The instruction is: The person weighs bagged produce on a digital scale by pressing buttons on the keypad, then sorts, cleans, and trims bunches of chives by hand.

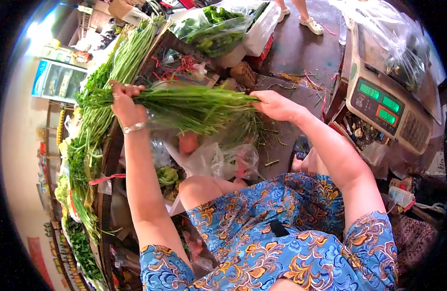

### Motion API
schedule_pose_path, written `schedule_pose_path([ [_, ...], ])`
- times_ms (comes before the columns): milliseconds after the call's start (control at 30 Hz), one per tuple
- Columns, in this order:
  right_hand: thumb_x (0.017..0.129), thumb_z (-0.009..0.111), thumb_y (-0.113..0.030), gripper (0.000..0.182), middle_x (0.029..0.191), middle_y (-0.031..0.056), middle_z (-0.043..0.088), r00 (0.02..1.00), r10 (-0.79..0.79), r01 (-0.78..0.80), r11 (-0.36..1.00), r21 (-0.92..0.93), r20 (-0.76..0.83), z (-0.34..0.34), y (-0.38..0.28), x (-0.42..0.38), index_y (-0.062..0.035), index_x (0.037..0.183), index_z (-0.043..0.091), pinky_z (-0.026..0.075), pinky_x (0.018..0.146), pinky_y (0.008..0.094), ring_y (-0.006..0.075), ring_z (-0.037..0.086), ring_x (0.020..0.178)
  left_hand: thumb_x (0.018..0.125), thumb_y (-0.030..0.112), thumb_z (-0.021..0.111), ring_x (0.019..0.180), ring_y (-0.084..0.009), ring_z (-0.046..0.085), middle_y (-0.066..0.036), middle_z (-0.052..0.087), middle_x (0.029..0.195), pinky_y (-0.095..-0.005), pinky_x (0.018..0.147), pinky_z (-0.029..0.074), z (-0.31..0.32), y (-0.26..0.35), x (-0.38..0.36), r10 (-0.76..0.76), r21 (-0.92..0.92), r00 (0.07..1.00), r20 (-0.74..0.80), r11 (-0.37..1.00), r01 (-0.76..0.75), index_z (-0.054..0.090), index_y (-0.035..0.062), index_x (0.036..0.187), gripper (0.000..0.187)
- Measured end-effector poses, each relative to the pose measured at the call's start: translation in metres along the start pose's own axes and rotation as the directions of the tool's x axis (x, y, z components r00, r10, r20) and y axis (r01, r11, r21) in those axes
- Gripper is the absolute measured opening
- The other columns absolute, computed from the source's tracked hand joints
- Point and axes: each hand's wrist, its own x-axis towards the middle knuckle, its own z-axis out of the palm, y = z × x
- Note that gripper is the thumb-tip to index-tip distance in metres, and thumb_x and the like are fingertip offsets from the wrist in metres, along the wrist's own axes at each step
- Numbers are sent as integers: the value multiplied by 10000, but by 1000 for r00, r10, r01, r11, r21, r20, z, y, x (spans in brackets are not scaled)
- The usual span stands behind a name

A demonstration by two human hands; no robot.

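Observation:
A bunch of long, thin leafy greens stretches between my two hands, held up over the floor and slightly blurred. Near its left end, the fingers of my left hand are wrapped around it; a bracelet circles that wrist. At the opposite end my right hand pinches the tips, its fingers pressed together. Clear plastic bags lie below the bunch, close to my knee. Beside my left hand, long green stalks are heaped along the stall edge.
At right stands a digital scale with a bagged item on its pan. Bagged leafy vegetables sit at the back. Another person's feet show at the top. A red string hangs from the stall edge; scraps litter the floor.

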Motion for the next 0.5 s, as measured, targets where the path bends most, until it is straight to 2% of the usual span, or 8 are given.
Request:
schedule_pose_path([
  [100,875,504,-164,192,853,159,632,981,169,-174,984,-49,-97,-11,31,-17,-11,964,579,457,743,398,306,602,844,987,315,412,552,-165,391,-18,370,580,-394,669,484,-25,20,25,74,22,993,-90,997,-72,345,119,673,377],
  [167,883,490,-155,149,737,47,575,915,357,-287,902,321,-186,-26,29,-18,-59,934,592,443,612,330,187,551,674,998,337,374,571,-181,415,-17,384,592,-377,692,478,-53,28,50,82,-6,995,-63,997,-83,358,119,683,383],
  [200,888,482,-158,132,687,-45,479,864,479,-280,711,645,-153,-35,23,-21,-107,955,584,365,499,246,78,428,572,981,337,423,561,-174,427,-20,383,589,-374,670,490,-61,23,58,137,58,989,-54,989,-134,379,103,694,373],
  [233,890,481,-172,154,664,-52,460,849,497,-241,668,704,-180,-33,18,-18,-104,1000,565,316,448,220,60,380,521,965,336,473,551,-166,438,-23,382,586,-371,647,502,-66,18,64,192,124,981,-39,975,-186,400,87,704,368],
  [300,879,494,-160,161,679,-33,476,878,463,-259,674,692,-123,-15,8,-8,-91,1011,557,332,447,227,71,409,530,968,324,476,548,-167,431,-24,388,589,-365,647,504,-35,20,42,110,6,983,-149,994,-110,410,80,713,359],
  [333,862,513,-129,167,693,-10,481,884,461,-246,595,765,-74,-3,-1,-3,-79,1016,554,357,459,233,74,439,552,977,316,467,558,-172,437,-29,404,602,-361,644,503,-27,16,39,106,-2,985,-133,994,-107,416,75,706,366],
  [433,817,603,-65,217,892,53,623,956,273,-86,611,787,-107,29,3,19,-65,1029,558,463,602,254,117,569,704,1000,335,386,633,-187,477,-15,437,655,-346,713,465,-24,0,47,71,-42,997,-42,996,-73,395,100,761,335],
  [500,803,644,-67,233,991,61,645,970,243,-143,582,800,-4,39,-9,19,-64,1026,574,472,702,271,125,588,853,999,320,394,623,-192,468,-15,425,646,-345,710,467,-5,3,27,19,-65,996,-86,998,-24,397,104,774,312],
])
